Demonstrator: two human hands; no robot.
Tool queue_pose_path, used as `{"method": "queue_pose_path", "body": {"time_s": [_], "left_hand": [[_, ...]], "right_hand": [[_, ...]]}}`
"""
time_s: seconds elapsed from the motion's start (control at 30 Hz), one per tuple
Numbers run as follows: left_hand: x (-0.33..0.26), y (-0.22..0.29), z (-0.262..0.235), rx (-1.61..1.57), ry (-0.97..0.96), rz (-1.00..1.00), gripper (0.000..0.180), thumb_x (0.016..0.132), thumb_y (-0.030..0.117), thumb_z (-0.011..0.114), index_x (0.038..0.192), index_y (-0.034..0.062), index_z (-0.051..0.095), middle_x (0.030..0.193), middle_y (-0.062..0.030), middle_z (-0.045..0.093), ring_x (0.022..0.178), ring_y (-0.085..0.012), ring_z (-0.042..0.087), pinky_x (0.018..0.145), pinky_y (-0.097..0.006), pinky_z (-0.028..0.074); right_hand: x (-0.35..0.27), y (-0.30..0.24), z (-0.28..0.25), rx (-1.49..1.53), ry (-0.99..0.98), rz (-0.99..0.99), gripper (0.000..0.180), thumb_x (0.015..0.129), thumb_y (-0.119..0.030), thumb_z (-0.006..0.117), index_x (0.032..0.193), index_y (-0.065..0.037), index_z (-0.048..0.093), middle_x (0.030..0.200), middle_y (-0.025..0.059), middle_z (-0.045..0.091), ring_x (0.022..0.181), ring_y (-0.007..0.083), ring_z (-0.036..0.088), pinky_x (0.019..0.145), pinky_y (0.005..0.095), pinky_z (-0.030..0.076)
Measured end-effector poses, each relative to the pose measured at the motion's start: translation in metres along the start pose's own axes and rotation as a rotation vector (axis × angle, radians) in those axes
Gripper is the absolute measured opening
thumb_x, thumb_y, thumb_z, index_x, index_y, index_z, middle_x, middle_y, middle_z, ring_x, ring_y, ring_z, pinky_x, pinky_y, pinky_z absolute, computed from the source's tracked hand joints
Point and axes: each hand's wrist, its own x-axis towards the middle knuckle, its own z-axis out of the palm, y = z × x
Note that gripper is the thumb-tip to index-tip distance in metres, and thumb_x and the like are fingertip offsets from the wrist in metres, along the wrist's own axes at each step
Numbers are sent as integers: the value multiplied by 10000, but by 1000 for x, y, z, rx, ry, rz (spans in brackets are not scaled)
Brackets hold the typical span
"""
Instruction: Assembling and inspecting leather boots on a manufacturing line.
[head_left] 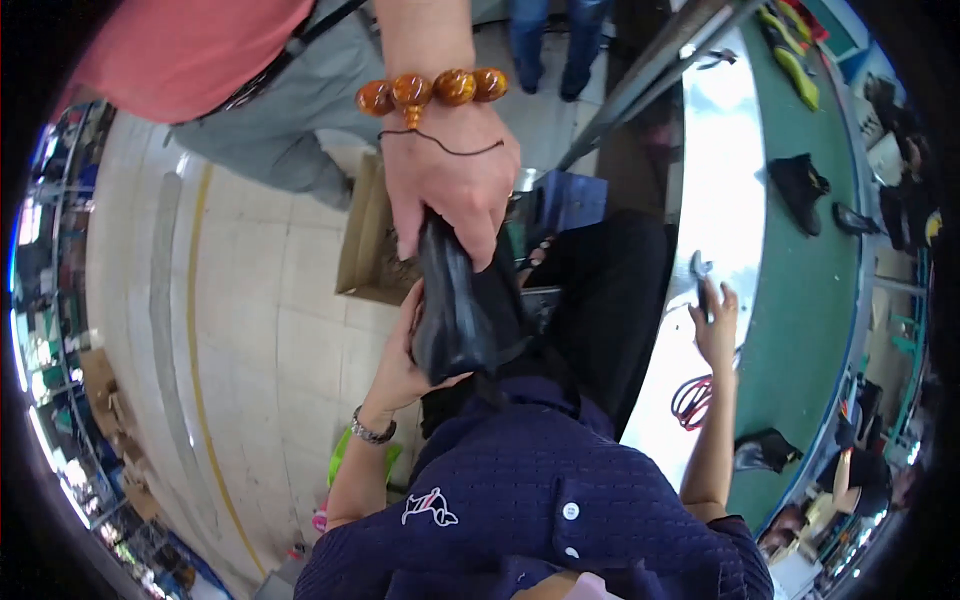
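Note:
Before my body is a glossy black shoe [455,315], its wider end low and toward me. My left hand [412,365], with a metal watch at the wrist, curls around that lower end. Another person's hand [455,180], wearing large amber beads, grips the shoe's upper end from the far side. Out to the right, my right hand [715,325] is closed around the dark handle of a small hand tool [701,268] with a rounded metal head, over the pale bench strip. Its exact kind is too small to make out.
An open cardboard box [372,262] stands on the floor beyond my left hand. Along my right runs a green conveyor belt [810,330] with black shoes [798,190] on it. A red cable [692,402] lies coiled on the metal strip. A metal post [650,85] slants across farther off.

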Motion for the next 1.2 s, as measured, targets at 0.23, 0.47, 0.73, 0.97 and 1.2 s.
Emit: {"method": "queue_pose_path", "body": {"time_s": [0.23, 0.47, 0.73, 0.97, 1.2], "left_hand": [[-58, -47, -21, 118, -28, -67, 1124, 656, 25, 811, 1528, -4, 101, 1537, -161, 296, 1426, -235, 298, 1151, -336, 252], [-56, -40, 0, -16, 89, -127, 1131, 664, -8, 807, 1533, 2, 83, 1568, -175, 238, 1450, -242, 251, 1172, -349, 214], [23, -47, 42, -39, -234, -19, 1272, 646, 80, 865, 1556, 118, -24, 1590, -162, 167, 1437, -266, 268, 1168, -387, 236], [43, -52, 73, -609, -370, -256, 1440, 603, 567, 867, 1534, 194, -167, 1602, -166, 78, 1462, -276, 190, 1171, -386, 187], [52, -47, 94, -493, -144, -250, 755, 831, 556, 702, 1323, 92, 367, 1138, -62, 483, 1027, -137, 504, 891, -283, 458]], "right_hand": [[16, -231, -117, 697, -42, -968, 544, 881, -269, 652, 1346, -13, 532, 1363, 188, 537, 1270, 324, 515, 997, 400, 444], [-24, -253, -56, 947, -723, -661, 396, 933, -124, 598, 1305, 5, 564, 1237, 129, 617, 1132, 234, 602, 973, 333, 459], [-35, -217, -57, 1239, -655, -369, 801, 871, -303, 722, 1524, -140, 288, 1383, 121, 465, 1227, 246, 493, 981, 393, 469], [-38, -167, -20, 1109, -648, -293, 901, 811, -458, 753, 1529, -195, 276, 1405, 201, 447, 1171, 331, 544, 926, 444, 514], [-23, -184, -28, 1073, -818, -215, 1047, 706, -472, 841, 1481, -63, 268, 1350, 208, 462, 1218, 361, 513, 1057, 468, 416]]}}
